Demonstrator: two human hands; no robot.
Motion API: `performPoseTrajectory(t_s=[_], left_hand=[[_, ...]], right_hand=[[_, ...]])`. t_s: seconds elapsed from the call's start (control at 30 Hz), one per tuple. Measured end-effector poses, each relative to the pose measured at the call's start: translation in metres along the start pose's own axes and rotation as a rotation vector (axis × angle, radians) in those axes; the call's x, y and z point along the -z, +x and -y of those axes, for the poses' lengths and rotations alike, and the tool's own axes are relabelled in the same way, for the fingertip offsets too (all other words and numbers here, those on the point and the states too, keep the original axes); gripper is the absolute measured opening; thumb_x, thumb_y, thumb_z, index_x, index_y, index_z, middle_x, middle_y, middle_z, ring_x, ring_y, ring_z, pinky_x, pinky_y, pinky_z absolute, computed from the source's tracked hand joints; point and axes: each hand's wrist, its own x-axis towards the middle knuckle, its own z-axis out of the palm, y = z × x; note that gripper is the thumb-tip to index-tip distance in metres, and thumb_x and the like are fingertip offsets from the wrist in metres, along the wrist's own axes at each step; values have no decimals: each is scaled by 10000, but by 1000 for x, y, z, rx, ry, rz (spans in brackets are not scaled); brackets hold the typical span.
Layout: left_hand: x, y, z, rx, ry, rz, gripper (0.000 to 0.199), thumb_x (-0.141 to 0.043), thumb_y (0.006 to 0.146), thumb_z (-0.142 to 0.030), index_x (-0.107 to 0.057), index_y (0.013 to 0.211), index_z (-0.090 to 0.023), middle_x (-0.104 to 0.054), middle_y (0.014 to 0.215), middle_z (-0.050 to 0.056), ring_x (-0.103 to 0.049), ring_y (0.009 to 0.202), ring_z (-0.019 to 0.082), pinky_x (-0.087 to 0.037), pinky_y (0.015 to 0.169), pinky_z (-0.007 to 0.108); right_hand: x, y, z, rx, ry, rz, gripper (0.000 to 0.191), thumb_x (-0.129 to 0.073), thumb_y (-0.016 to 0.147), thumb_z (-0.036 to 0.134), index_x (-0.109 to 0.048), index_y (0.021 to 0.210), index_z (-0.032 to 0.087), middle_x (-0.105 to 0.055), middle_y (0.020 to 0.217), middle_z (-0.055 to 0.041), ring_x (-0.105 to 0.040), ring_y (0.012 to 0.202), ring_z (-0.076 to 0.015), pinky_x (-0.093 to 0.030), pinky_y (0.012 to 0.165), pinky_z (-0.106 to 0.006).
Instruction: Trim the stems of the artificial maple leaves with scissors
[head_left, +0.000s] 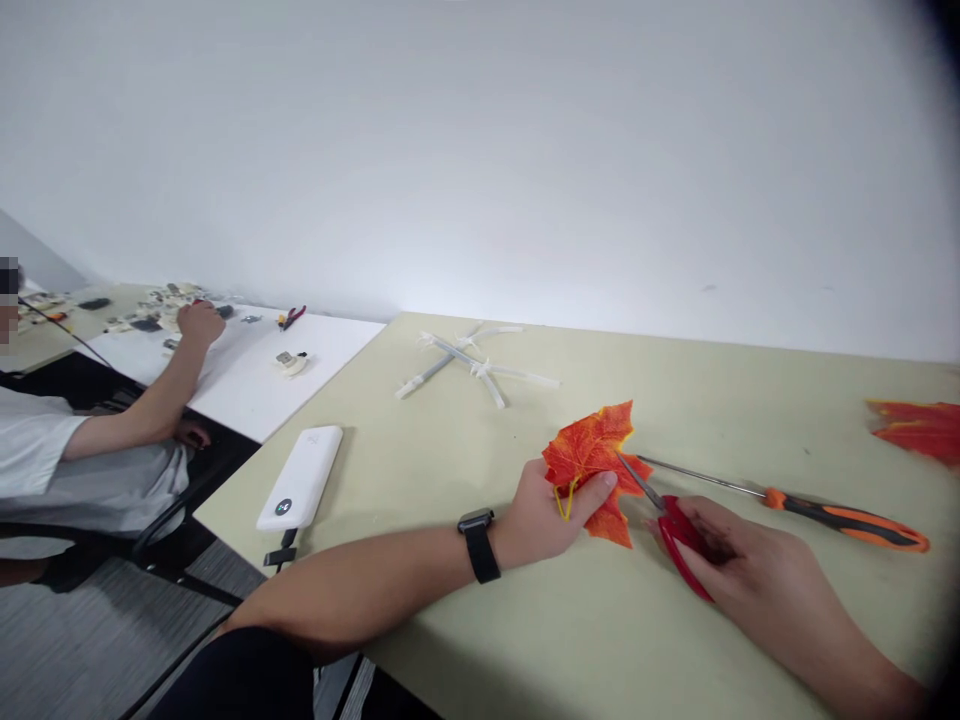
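Note:
My left hand pinches an orange-red artificial maple leaf with yellow edges, its thumb lying on top. Yellow stems loop out beside the thumb. My right hand is closed round the red handles of a pair of scissors. The blades point up and left, and their tips lie against the leaf's right side. Whether the blades are slightly parted is too small to tell. Just behind my right hand lies a screwdriver with an orange and black handle, its shaft pointing at the leaf.
Translucent tubes tied together lie at the table's back. A white power bank with a cable sits near the left edge. More red leaves lie far right. At the left, a person's hand reaches over small parts beside pliers.

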Motion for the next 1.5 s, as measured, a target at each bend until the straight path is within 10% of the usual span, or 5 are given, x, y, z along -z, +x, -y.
performPoseTrajectory(t_s=[0.37, 0.8, 1.03, 1.3, 1.5], left_hand=[[2, 1, -9, 63, 2, 32, 311, -762, 895, -435, -694, 958, -138, -725, 944, 98, -671, 869, 215, -556, 854, 382], [1, 0, -3, 147, 32, 31, 528, -579, 960, -643, -521, 716, -179, -512, 623, -5, -482, 539, 99, -395, 516, 247], [-1, -2, -1, 216, -35, -62, 574, -588, 931, -694, -543, 710, -165, -520, 597, -10, -492, 510, 96, -412, 487, 242], [6, 14, 13, 198, -309, -473, 388, -771, 817, -541, -631, 849, -180, -697, 903, 56, -659, 883, 200, -560, 798, 313], [7, 20, 9, 147, -225, -382, 361, -792, 827, -500, -681, 886, -161, -703, 888, 56, -634, 815, 166, -531, 768, 294]], right_hand=[[0, 10, -38, 78, -51, 59, 415, -605, 867, 585, -719, 1077, 246, -789, 868, -17, -707, 654, -189, -543, 570, -253], [0, 12, -35, 150, -80, -15, 439, -562, 869, 639, -720, 1003, 251, -758, 735, -13, -683, 537, -198, -536, 480, -285], [3, 12, -49, 212, -92, 91, 432, -603, 901, 586, -623, 1173, 251, -775, 1020, -65, -743, 776, -234, -602, 638, -310], [6, 14, -34, 199, -81, 93, 411, -619, 909, 508, -561, 1203, 228, -734, 1052, -108, -720, 883, -259, -599, 751, -363], [7, 13, -22, 146, -53, 115, 380, -621, 900, 494, -579, 1158, 218, -731, 977, -93, -709, 800, -239, -584, 713, -355]])
